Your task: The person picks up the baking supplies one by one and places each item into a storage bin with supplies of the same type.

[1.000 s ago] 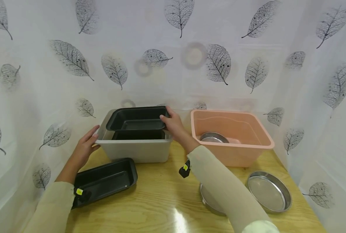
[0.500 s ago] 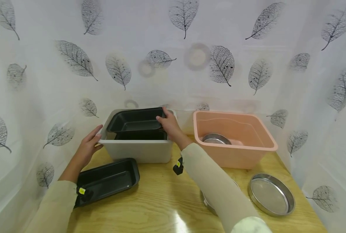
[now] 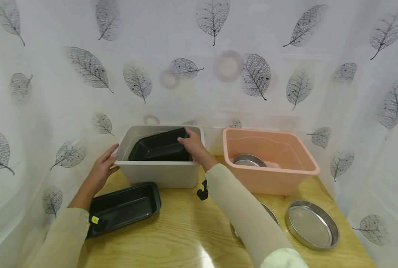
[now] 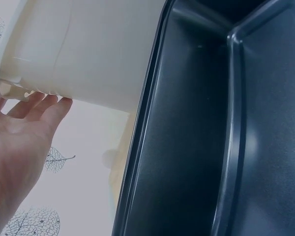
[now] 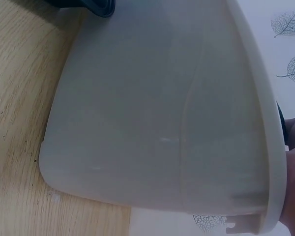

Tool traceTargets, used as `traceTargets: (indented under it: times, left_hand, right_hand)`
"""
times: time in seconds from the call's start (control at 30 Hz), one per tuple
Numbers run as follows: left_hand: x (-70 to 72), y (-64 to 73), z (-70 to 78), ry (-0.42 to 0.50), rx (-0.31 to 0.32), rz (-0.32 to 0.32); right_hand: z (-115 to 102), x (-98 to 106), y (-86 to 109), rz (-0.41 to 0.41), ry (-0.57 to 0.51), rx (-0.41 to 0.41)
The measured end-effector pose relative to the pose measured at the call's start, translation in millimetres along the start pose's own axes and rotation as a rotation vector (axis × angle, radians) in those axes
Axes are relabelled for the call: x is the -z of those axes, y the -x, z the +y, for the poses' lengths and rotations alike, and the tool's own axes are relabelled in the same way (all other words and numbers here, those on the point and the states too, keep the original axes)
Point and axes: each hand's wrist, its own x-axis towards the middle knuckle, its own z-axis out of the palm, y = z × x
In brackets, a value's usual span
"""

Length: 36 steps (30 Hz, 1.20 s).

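Note:
My right hand (image 3: 194, 146) pinches the right end of a black loaf pan (image 3: 160, 146), thumb inside and fingers over the end. The pan sits tilted inside a white plastic bin (image 3: 160, 174), its left end lower. Whether it touches the dark pan under it cannot be made out. At the bin's left rim, my left hand (image 3: 99, 169) grips the edge; the left wrist view shows its fingers (image 4: 54, 110) curled under the rim. Another black loaf pan (image 3: 125, 208) lies on the table below my left forearm. In the right wrist view the bin wall (image 5: 152, 113) covers most of the pan.
A pink bin (image 3: 269, 178) stands right of the white one, with a round metal cake pan (image 3: 249, 160) inside. Another round pan (image 3: 312, 225) lies on the wooden table (image 3: 172, 238) at right. A further round pan (image 3: 270, 214) is partly under my right sleeve. Leaf-print curtain surrounds the table.
The loaf pan in my right hand has gone down from above the bin's rim into the bin, its left end tilting lower. The left hand keeps its place on the rim.

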Motion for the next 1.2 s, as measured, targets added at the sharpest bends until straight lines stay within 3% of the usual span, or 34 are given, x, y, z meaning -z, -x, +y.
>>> traceTargets:
  times: [0.37, 0.67, 0.93, 1.2]
  left_hand:
    - [-0.2, 0.4, 1.1, 0.007, -0.001, 0.002]
    - [1.6, 2.2, 2.0, -0.002, 0.01, 0.008]
    - [-0.5, 2.2, 0.7, -0.025, 0.007, 0.008]
    - [-0.6, 1.3, -0.4, -0.011, -0.007, 0.009]
  right_hand:
    - [0.8, -1.4, 2.0, -0.052, 0.098, -0.008]
    - [5.0, -3.7, 0.0, -0.121, 0.141, -0.06]
    - [6.4, -3.2, -1.2, -0.088, 0.11, -0.056]
    - [2.0, 0.3, 0.1, -0.046, 0.005, -0.054]
